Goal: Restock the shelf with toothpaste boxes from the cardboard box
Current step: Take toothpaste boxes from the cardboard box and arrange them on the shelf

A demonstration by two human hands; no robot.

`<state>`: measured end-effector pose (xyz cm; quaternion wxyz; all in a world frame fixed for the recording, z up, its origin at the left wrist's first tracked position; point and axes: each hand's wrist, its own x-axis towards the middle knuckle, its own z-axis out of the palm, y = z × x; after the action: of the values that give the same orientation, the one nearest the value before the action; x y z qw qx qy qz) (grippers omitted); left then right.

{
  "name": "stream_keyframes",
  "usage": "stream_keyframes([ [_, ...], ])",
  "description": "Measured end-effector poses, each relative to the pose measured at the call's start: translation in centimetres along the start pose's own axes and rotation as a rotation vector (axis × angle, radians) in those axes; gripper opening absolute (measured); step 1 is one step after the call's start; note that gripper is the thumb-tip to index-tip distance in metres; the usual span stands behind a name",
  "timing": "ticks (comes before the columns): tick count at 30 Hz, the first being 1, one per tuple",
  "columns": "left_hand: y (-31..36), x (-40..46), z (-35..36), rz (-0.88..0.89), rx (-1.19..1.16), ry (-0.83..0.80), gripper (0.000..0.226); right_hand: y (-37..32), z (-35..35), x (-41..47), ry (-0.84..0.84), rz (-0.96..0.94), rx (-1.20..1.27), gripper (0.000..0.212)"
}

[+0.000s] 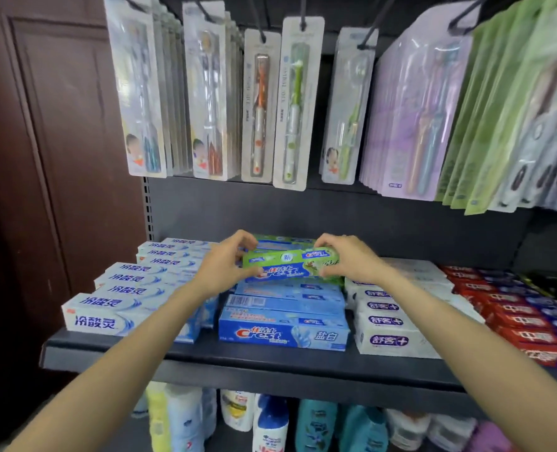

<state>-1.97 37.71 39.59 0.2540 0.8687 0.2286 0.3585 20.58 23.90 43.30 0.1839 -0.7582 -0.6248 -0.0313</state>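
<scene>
Both hands (225, 265) (345, 261) outstretched, fingers (248, 243) clasped.

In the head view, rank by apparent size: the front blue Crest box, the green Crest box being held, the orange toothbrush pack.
1. Orange toothbrush pack
2. Front blue Crest box, nearest the camera
3. Green Crest box, ends hidden by hands

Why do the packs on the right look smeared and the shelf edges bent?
Head view: the green hanging toothbrush packs at upper right are motion-blurred, the green Crest toothpaste box held by the left hand and right hand stays fairly sharp; the wide-angle lens bows the dark metal shelf; lighting is even, with mild glare on the blister plastic.
</scene>
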Motion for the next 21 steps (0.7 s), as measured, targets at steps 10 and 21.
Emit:
stream_keyframes([
  [10, -0.2, 0.5, 0.2, 0.060, 0.533, 0.005, 0.042, -1.0, 2.0, -0.5, 0.178, -0.061, -0.174, 0.029],
  [21, 10.4, -11.5, 6.7, 0.554, 0.362, 0.215, 0.026, -1.2, 2.8, -20.2, 0.482, -0.115, 0.013, 0.020],
])
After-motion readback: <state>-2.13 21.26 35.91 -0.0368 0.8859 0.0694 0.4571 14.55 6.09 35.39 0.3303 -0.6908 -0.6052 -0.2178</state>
